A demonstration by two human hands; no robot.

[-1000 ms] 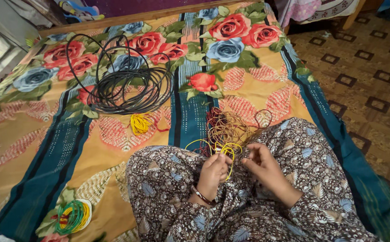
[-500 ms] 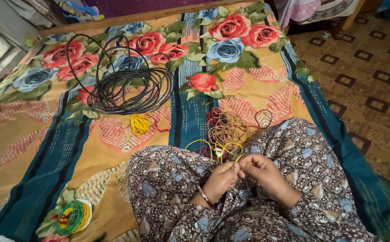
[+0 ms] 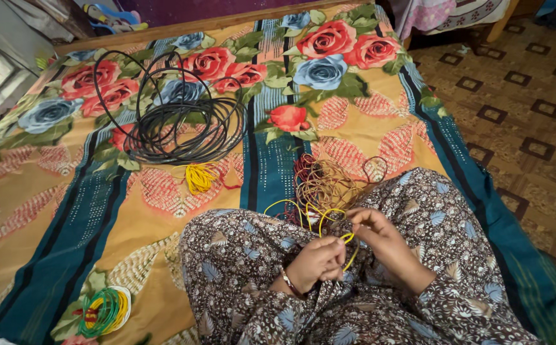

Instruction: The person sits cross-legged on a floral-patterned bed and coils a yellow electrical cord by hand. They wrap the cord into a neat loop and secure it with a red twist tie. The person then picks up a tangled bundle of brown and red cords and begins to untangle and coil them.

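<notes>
From the head camera I look down at a lap in brown flowered cloth, on a bed covered with a floral sheet point(image 3: 163, 211) of roses and teal stripes. My left hand point(image 3: 319, 260) rests on the lap, fingers curled closed around a thin yellow wire point(image 3: 349, 246). My right hand point(image 3: 380, 235) sits just beside it, slightly higher, its fingertips pinching the same wire where it loops up. The wire runs from both hands forward to a tangled pile of brown and red wires point(image 3: 323, 182) lying on the sheet just past the knees. Farther out lies a large coil of black cable point(image 3: 176, 121), with a small yellow wire bundle point(image 3: 200, 176) near its front edge. A green and yellow wire coil point(image 3: 102, 310) lies at lower left. Patterned floor tiles point(image 3: 520, 108) show on the right.
</notes>
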